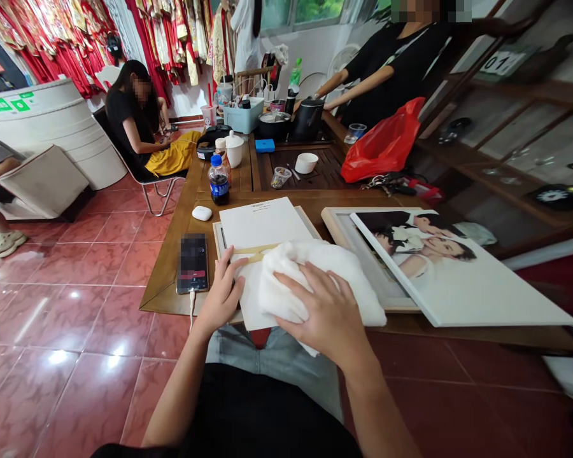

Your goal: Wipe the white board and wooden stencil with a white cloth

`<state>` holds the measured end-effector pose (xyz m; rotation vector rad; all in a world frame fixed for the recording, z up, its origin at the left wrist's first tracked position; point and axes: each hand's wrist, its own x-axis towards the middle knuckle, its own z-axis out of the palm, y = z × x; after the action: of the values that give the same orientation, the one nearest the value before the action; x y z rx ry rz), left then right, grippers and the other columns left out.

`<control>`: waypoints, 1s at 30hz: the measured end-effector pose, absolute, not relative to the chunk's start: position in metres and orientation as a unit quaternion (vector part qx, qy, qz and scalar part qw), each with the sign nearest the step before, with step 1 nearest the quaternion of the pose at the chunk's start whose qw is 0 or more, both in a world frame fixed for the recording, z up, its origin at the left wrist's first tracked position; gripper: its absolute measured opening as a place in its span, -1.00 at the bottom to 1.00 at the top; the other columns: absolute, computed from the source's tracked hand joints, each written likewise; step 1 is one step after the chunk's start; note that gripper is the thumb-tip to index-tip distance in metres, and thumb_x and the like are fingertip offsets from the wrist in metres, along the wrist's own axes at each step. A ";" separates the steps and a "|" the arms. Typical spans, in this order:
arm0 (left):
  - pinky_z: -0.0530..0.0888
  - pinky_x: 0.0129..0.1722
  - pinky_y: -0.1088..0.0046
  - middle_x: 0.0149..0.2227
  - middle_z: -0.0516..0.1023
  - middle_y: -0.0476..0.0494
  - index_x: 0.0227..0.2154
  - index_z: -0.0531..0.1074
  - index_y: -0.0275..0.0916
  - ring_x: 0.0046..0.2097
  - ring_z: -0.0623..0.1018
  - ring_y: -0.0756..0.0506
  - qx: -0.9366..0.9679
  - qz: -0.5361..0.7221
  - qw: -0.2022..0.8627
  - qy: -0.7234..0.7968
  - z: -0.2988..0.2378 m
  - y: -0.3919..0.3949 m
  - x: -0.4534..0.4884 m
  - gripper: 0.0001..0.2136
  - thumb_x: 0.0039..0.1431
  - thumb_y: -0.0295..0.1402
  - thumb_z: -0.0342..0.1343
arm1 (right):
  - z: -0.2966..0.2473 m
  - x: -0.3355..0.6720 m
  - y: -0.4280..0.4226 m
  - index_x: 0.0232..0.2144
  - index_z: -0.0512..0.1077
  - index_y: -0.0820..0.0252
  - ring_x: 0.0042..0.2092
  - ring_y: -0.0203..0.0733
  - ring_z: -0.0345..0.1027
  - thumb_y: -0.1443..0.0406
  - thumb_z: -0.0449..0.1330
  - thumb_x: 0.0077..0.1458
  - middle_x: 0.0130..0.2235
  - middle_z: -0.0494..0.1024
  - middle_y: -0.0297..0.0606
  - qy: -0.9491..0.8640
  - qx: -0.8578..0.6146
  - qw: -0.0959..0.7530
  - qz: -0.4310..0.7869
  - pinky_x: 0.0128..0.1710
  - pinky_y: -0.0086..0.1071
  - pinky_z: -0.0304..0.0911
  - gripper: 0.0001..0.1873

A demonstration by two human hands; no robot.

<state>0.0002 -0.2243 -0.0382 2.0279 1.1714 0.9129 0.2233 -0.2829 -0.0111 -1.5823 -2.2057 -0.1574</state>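
Observation:
A white board (262, 224) with small print at its far end lies over a pale wooden frame (310, 222) at the table's near edge. Across the board runs a strip of brownish tape (253, 253). My right hand (327, 308) grips a bunched white cloth (286, 273), which covers the board's right part and hangs partly over the near edge. Against the board's left side rests my left hand (224, 289), fingers spread and holding nothing. To the right, a photo panel of a couple (439, 254) leans across a second wooden frame (334, 219).
A charging phone (192, 264), an earbud case (202, 213) and a cola bottle (218, 181) stand left on the table (172, 235). Farther back are a white bowl (306, 163), a red plastic bag (386, 143) and a black pot (308, 117). Several people are nearby.

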 end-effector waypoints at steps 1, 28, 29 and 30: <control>-0.17 0.46 -0.01 0.49 -0.10 -0.20 0.21 0.25 -0.11 0.51 -0.10 -0.17 0.766 0.345 0.310 0.445 -0.038 -0.224 0.000 -0.68 0.48 -0.32 -0.16 | -0.010 0.217 -0.283 0.22 0.39 -0.03 0.28 0.24 0.21 0.04 0.28 0.09 0.24 0.39 -0.01 -0.799 -0.562 0.209 -0.043 0.23 0.16 0.05 -0.35; -0.23 0.47 0.01 0.49 -0.10 -0.20 0.26 0.20 -0.09 0.51 -0.13 -0.16 0.764 0.343 0.328 0.437 -0.037 -0.225 -0.002 -0.64 0.47 -0.32 -0.14 | -0.007 0.199 -0.284 0.23 0.37 -0.08 0.32 0.22 0.16 0.08 0.34 -0.02 0.27 0.38 -0.09 -0.826 -0.518 0.224 0.014 0.27 0.14 -0.01 -0.27; -0.23 0.47 0.01 0.49 -0.09 -0.20 0.27 0.19 -0.09 0.51 -0.14 -0.17 0.765 0.341 0.330 0.436 -0.037 -0.224 -0.003 -0.64 0.47 -0.32 -0.14 | -0.006 0.197 -0.285 0.23 0.38 -0.08 0.32 0.22 0.17 0.09 0.35 -0.04 0.27 0.38 -0.10 -0.829 -0.511 0.226 0.023 0.28 0.14 -0.02 -0.26; -0.23 0.47 0.01 0.49 -0.09 -0.20 0.27 0.19 -0.09 0.51 -0.14 -0.18 0.765 0.340 0.330 0.436 -0.038 -0.224 -0.003 -0.63 0.47 -0.32 -0.14 | -0.007 0.197 -0.285 0.22 0.38 -0.09 0.31 0.21 0.18 0.09 0.36 -0.05 0.27 0.38 -0.10 -0.831 -0.507 0.227 0.027 0.28 0.13 -0.01 -0.25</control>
<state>-0.0027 -0.2244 -0.0375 2.0000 1.1402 0.8897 0.1973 -0.2848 -0.0066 -1.3958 -2.2903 0.0757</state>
